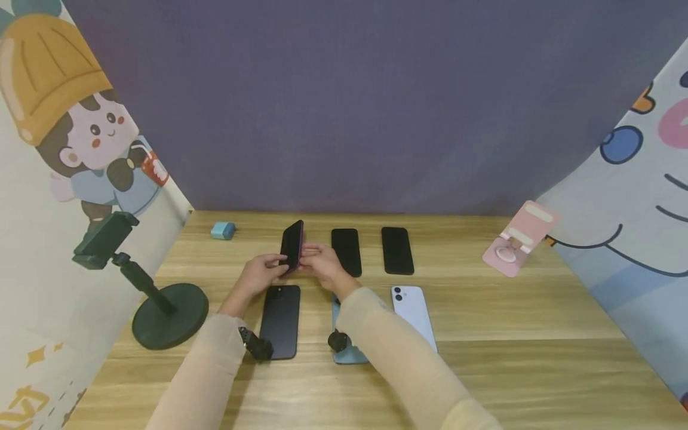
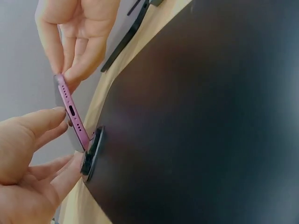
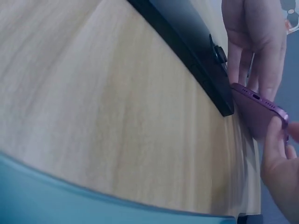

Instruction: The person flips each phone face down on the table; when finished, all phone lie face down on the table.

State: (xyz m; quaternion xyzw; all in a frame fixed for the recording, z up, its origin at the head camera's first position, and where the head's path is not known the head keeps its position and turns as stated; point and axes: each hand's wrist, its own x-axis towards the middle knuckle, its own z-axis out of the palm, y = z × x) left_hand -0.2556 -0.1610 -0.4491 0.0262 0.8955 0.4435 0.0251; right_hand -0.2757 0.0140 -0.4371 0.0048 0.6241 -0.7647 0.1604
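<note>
Both hands hold a purple smartphone point(image 1: 292, 242) tilted up on its side, its dark screen toward the left. My left hand point(image 1: 260, 273) grips its lower left edge; my right hand point(image 1: 322, 263) pinches the opposite edge. The left wrist view shows the purple bottom edge of the phone point(image 2: 73, 112) with its charging port, between the left hand point(image 2: 32, 163) and the right hand point(image 2: 79, 37). In the right wrist view, the right thumb lies against the phone's purple back point(image 3: 254, 112). A black phone point(image 1: 282, 319) lies face down just in front, camera end away.
Two phones lie screen up at the back: one point(image 1: 346, 251) beside the right hand, another point(image 1: 396, 251) farther right. Under the right forearm is a blue phone point(image 1: 349, 356); a white phone point(image 1: 411, 307) lies beside it. Around stand a dark green stand point(image 1: 169, 316), blue cube point(image 1: 223, 230) and pink stand point(image 1: 518, 239).
</note>
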